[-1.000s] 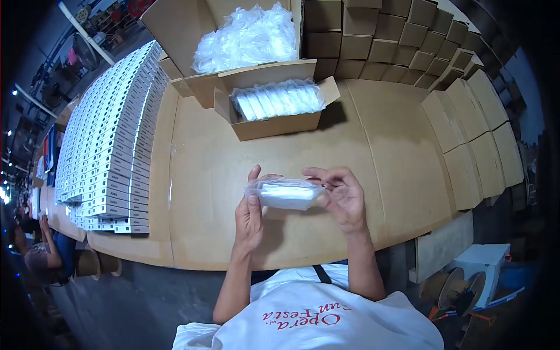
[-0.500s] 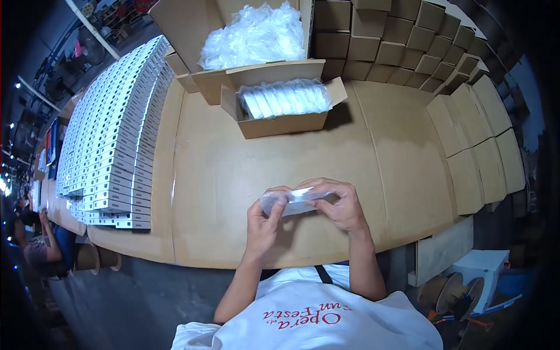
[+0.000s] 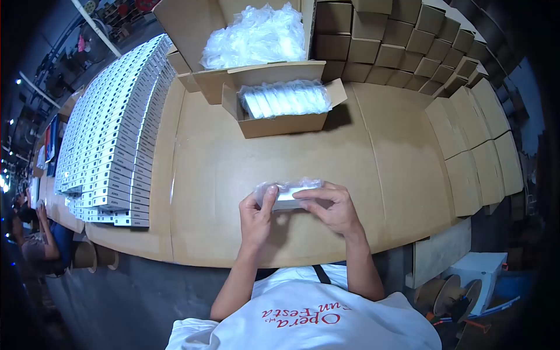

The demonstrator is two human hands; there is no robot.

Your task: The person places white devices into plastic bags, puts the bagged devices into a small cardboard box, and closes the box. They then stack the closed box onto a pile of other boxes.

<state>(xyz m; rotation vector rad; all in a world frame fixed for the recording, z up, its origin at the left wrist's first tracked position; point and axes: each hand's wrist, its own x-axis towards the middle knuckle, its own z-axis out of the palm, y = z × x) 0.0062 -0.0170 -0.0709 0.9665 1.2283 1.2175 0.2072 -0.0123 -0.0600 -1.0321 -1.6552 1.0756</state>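
Observation:
Over the near middle of the table, both my hands hold a white box in a clear plastic bag [image 3: 286, 201]. My left hand [image 3: 254, 220] grips its left end, thumb on top. At the right end, my right hand [image 3: 335, 212] pinches the box and plastic between thumb and fingers. Beyond them stands an open cardboard carton [image 3: 284, 126] with its flaps spread. It holds a row of plastic-wrapped white boxes [image 3: 286, 100]. Behind it, a bigger open carton [image 3: 213, 84] is heaped with clear plastic bags [image 3: 256, 36].
Tall stacks of white printed boxes [image 3: 111, 146] line the table's left side. Brown cartons [image 3: 379, 44] are piled at the back right, with more cartons [image 3: 475, 149] along the right edge. Another person [image 3: 44, 242] sits at far left. Cable spools [image 3: 446, 294] lie low at right.
The wrapped box has tilted, so its white face shows more and the plastic is bunched along its top. Both hands have shifted slightly left and up, and the right fingers lie lower across it.

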